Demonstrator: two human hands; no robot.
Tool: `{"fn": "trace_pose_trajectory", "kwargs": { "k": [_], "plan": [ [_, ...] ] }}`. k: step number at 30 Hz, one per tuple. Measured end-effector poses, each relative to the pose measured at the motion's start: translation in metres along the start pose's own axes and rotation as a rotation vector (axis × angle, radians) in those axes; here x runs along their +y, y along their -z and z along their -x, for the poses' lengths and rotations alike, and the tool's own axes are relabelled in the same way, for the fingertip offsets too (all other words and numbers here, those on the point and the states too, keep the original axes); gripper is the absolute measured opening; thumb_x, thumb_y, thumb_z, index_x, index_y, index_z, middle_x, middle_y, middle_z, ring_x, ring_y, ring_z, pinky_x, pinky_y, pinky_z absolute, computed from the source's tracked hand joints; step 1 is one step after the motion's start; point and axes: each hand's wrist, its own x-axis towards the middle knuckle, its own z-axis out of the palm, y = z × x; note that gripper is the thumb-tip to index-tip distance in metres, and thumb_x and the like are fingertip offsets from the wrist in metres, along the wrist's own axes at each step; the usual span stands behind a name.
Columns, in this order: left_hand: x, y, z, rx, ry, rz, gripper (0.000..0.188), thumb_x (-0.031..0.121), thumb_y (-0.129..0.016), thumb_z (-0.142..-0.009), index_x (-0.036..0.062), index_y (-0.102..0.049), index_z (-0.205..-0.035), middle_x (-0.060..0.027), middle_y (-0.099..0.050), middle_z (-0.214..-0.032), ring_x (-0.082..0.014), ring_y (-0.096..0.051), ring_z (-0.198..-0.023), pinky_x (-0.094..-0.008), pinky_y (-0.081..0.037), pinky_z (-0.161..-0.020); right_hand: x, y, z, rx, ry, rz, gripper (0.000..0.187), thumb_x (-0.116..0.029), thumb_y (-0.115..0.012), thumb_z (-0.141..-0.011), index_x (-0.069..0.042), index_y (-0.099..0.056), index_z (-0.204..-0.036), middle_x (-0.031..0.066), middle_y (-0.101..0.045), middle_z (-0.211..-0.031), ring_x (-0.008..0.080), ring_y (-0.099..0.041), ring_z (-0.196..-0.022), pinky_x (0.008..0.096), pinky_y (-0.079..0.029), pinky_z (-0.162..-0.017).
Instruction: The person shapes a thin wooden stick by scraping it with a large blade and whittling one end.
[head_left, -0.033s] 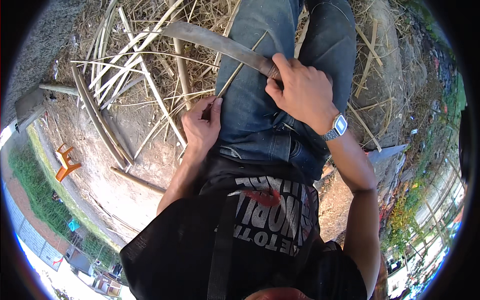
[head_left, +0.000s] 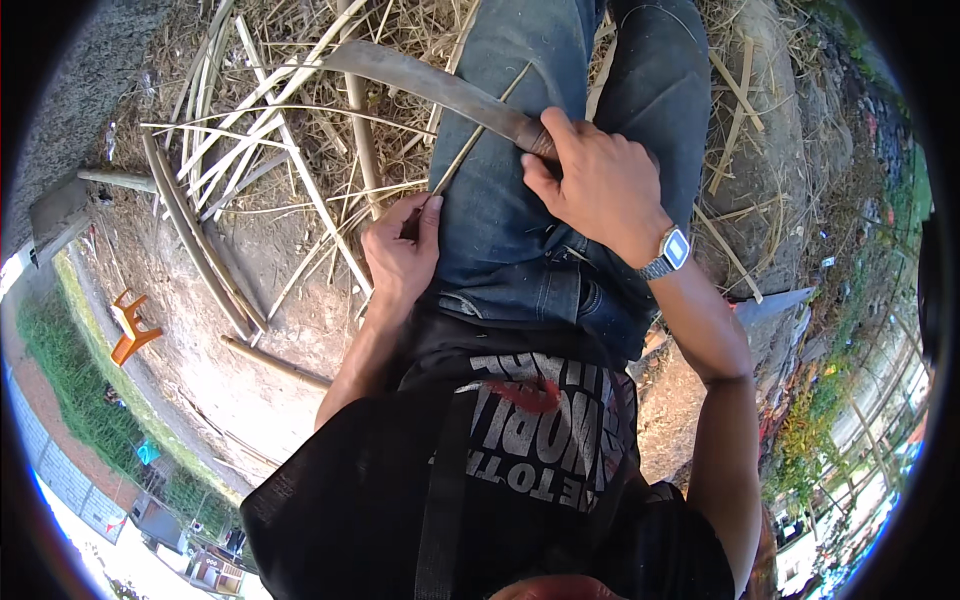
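Note:
My right hand [head_left: 595, 185] is closed around the handle of a long curved machete [head_left: 420, 80]. Its grey blade reaches up and left across my jeans-clad thigh [head_left: 500, 230]. A silver wristwatch [head_left: 668, 250] sits on that wrist. My left hand [head_left: 400, 255] rests at the thigh's left side and pinches the lower end of a thin bamboo strip [head_left: 478, 135]. The strip slants up to the blade near the handle. I am seated, with both legs stretched toward the top of the view.
Several split bamboo strips [head_left: 250, 120] lie piled on dry straw at the upper left. Thicker bamboo slats [head_left: 200, 255] and a stick [head_left: 275, 362] lie on bare dirt. An orange plastic chair [head_left: 130, 325] stands far left. A grey slab [head_left: 775, 300] lies to the right.

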Motion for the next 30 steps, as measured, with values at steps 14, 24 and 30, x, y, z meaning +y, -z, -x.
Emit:
{"fn": "trace_pose_trajectory", "kwargs": {
  "k": [14, 24, 30],
  "plan": [
    [-0.011, -0.013, 0.015, 0.074, 0.003, 0.095, 0.014, 0.013, -0.08, -0.095, -0.0004, -0.079, -0.099, -0.0085, -0.069, -0.064, -0.0066, -0.059, -0.054, -0.0272, -0.044, -0.051, 0.042, 0.001, -0.009, 0.104, -0.12, -0.027, 0.058, -0.065, -0.062, -0.098, -0.009, -0.06, -0.086, 0.0151, -0.07, -0.07, 0.0407, -0.072, -0.068, 0.0509, -0.056, -0.057],
    [-0.013, -0.013, 0.021, 0.117, -0.03, 0.065, 0.012, 0.012, -0.08, -0.096, 0.0008, -0.077, -0.098, -0.0052, -0.071, -0.066, -0.0041, -0.059, -0.055, -0.025, -0.045, -0.051, 0.03, -0.012, 0.008, -0.024, 0.064, -0.047, 0.059, -0.071, -0.062, -0.095, -0.012, -0.066, -0.094, 0.0131, -0.069, -0.069, 0.0379, -0.071, -0.066, 0.0482, -0.055, -0.054],
    [-0.009, -0.009, 0.017, 0.055, 0.014, 0.113, 0.012, 0.013, -0.079, -0.096, 0.0008, -0.077, -0.097, -0.0032, -0.068, -0.062, -0.0041, -0.055, -0.052, -0.0256, -0.042, -0.049, 0.03, -0.023, 0.011, 0.11, 0.078, 0.002, 0.058, -0.072, -0.063, -0.093, -0.014, -0.066, -0.092, 0.0111, -0.067, -0.069, 0.0348, -0.07, -0.063, 0.0467, -0.053, -0.05]
  ]
}}
